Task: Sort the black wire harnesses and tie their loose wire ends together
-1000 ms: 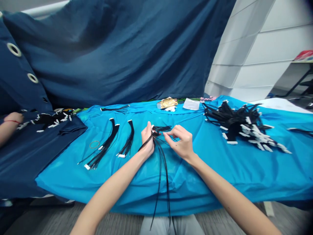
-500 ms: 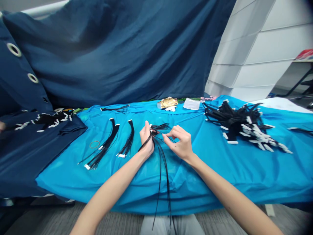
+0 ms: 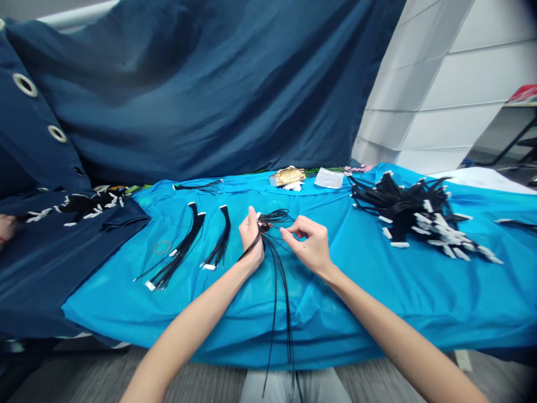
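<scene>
A bundle of thin black wires (image 3: 277, 266) is gripped in my left hand (image 3: 251, 243), its thumb pointing up. Some strands loop to the right above the fist, and longer ones hang down past the table's front edge. Bits of a white connector show by the thumb, mostly hidden by the fingers. To the right, my right hand (image 3: 310, 243) has thumb and forefinger pinched at the end of a thin black wire drawn out sideways from the bundle. Left of my hands lie black wire harnesses with white connectors, one shorter (image 3: 224, 238) and a longer group (image 3: 180, 254).
A large heap of black wire harnesses (image 3: 403, 207) lies at the right on the blue cloth (image 3: 348, 313). A gold packet (image 3: 287, 177) and a white sheet (image 3: 329, 178) sit at the back. A rubber band (image 3: 163, 247) lies left. Another person's hand (image 3: 6, 228) shows at the left edge.
My hands have barely shifted; the right stays pinched close beside the bundle. At the left edge, the other person's hand has come further into view.
</scene>
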A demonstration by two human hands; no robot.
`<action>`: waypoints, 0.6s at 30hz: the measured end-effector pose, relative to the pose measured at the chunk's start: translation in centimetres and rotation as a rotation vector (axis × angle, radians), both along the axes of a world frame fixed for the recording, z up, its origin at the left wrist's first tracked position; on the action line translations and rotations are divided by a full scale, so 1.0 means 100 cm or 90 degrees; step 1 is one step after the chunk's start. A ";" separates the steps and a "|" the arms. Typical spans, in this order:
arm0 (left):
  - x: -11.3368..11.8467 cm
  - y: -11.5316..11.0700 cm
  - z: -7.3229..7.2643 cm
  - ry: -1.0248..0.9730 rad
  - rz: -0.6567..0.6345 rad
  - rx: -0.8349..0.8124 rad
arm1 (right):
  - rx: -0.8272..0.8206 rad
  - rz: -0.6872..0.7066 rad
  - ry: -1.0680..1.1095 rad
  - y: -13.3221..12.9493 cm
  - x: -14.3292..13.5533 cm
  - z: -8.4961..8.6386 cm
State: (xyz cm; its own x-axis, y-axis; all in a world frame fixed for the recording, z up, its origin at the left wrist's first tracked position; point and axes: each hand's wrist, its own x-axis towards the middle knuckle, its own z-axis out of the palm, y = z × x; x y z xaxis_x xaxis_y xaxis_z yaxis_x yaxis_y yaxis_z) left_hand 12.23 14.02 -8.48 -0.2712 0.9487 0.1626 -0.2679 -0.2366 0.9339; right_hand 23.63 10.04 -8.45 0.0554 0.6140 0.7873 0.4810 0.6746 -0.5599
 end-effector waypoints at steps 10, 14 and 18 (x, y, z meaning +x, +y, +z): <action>0.000 0.001 -0.002 0.012 0.017 -0.017 | -0.030 0.014 0.029 0.000 -0.001 0.000; 0.000 0.001 -0.003 0.014 0.016 -0.019 | -0.039 0.017 0.037 0.000 -0.001 -0.001; -0.001 0.000 -0.002 0.021 0.029 0.016 | -0.063 0.028 0.058 0.001 0.000 -0.001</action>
State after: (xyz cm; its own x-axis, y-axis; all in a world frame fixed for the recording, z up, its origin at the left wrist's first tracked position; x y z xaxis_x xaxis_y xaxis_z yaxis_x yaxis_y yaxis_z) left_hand 12.16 14.04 -8.70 -0.3087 0.9309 0.1955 -0.2251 -0.2712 0.9358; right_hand 23.61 10.11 -8.59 0.0956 0.6916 0.7159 0.3960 0.6334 -0.6648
